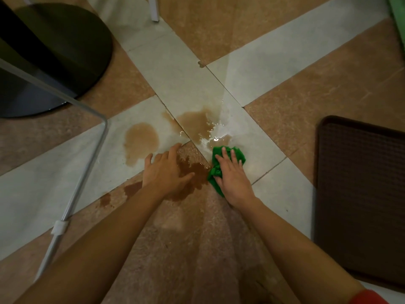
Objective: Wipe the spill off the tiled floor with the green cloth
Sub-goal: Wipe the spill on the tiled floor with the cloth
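The right hand point(233, 176) lies palm down on the green cloth point(221, 165), fingers spread and extended, pressing the bunched cloth flat against the floor point(274, 69); it does not pinch or grip the fabric. The cloth sits on a pale tile just right of the point where the tile joints cross, with its far edge touching the near margin of the spill point(197, 123). The left hand point(166, 172) rests palm down on the floor, fingers spread, holding nothing; its thumb side lies at the edge of a dark wet patch on the tan tile between the two hands. The spill is a brown liquid in several separate pools: one rounded pool on the pale tile beyond the left hand, one larger pool beyond the cloth with glossy highlights at its near edge, the dark patch between the hands, and small spots near the left forearm. A metal frame leg point(87, 172) with a white clip runs diagonally along the left side. A dark round base point(65, 47) stands at the far left. A dark brown mat point(361, 194) lies at the right, well apart from the cloth. A red sleeve point(368, 298) shows at the lower right corner.
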`<action>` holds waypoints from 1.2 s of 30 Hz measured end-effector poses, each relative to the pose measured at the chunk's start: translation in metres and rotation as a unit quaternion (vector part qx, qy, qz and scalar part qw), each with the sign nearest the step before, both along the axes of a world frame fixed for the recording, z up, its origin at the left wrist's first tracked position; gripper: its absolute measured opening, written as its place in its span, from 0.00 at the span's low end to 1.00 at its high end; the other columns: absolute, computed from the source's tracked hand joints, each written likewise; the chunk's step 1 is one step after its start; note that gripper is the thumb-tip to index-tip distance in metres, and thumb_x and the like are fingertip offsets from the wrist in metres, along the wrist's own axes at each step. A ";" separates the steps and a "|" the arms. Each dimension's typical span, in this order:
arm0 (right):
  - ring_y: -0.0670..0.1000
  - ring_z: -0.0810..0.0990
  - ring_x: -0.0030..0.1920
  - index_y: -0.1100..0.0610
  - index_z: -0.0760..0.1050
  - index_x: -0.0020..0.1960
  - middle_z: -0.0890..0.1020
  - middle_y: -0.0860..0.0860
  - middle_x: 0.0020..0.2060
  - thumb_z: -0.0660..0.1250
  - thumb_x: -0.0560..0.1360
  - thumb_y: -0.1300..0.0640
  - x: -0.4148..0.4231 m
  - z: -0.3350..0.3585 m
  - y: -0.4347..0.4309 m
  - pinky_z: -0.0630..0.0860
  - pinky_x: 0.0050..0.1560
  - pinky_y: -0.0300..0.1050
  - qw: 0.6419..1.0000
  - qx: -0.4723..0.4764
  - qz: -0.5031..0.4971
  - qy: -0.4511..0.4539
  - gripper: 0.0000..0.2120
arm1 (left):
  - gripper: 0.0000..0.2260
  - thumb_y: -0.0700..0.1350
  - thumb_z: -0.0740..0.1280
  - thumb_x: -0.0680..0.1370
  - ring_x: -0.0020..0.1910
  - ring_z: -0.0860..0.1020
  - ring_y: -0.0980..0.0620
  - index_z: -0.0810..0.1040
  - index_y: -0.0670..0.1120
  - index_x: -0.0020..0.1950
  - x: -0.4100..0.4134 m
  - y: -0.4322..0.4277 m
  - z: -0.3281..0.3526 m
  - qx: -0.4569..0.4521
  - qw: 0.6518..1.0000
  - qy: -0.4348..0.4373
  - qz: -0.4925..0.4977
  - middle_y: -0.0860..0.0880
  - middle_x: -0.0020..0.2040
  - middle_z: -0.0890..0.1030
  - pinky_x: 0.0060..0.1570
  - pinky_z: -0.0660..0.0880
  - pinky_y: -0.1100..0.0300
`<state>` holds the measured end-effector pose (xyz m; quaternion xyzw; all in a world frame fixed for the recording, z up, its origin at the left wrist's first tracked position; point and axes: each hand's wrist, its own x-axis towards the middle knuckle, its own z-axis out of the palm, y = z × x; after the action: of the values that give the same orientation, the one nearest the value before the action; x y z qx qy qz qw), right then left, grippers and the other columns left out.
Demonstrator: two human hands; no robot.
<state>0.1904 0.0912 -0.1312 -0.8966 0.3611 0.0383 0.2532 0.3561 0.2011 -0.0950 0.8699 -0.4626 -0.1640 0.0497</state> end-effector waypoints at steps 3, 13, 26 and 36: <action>0.55 0.38 0.75 0.55 0.51 0.76 0.45 0.53 0.77 0.59 0.79 0.54 0.010 0.003 -0.008 0.39 0.73 0.53 0.998 0.020 -0.055 -0.006 0.29 | 0.38 0.68 0.62 0.70 0.66 0.70 0.46 0.51 0.54 0.73 0.000 0.000 -0.001 -0.004 1.000 -0.002 -0.002 0.48 0.65 0.74 0.71 0.51 0.43; 0.57 0.39 0.76 0.55 0.49 0.76 0.45 0.54 0.77 0.59 0.79 0.49 0.006 0.000 -0.017 0.42 0.74 0.56 0.998 -0.025 -0.043 0.032 0.31 | 0.35 0.67 0.60 0.70 0.62 0.72 0.45 0.56 0.53 0.72 -0.005 -0.014 -0.002 -0.070 0.997 0.003 -0.018 0.47 0.62 0.76 0.67 0.59 0.47; 0.58 0.39 0.76 0.56 0.50 0.76 0.46 0.54 0.77 0.60 0.78 0.50 0.002 -0.003 -0.030 0.41 0.74 0.55 0.995 -0.012 -0.095 0.015 0.32 | 0.34 0.62 0.64 0.69 0.63 0.70 0.44 0.59 0.52 0.71 -0.011 -0.032 -0.005 -0.099 0.994 0.043 -0.016 0.46 0.62 0.75 0.65 0.61 0.48; 0.55 0.39 0.76 0.56 0.48 0.76 0.44 0.56 0.77 0.63 0.77 0.55 0.002 -0.007 -0.053 0.42 0.75 0.53 0.987 0.008 -0.151 -0.046 0.34 | 0.26 0.52 0.65 0.71 0.59 0.72 0.48 0.66 0.51 0.68 -0.011 -0.045 -0.007 -0.168 0.985 0.040 -0.003 0.49 0.59 0.78 0.60 0.63 0.52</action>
<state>0.1919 0.0382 -0.1385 -0.8306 0.4798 -0.0383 0.2798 0.3456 0.1560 -0.1018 0.8406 -0.4835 -0.1185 0.2135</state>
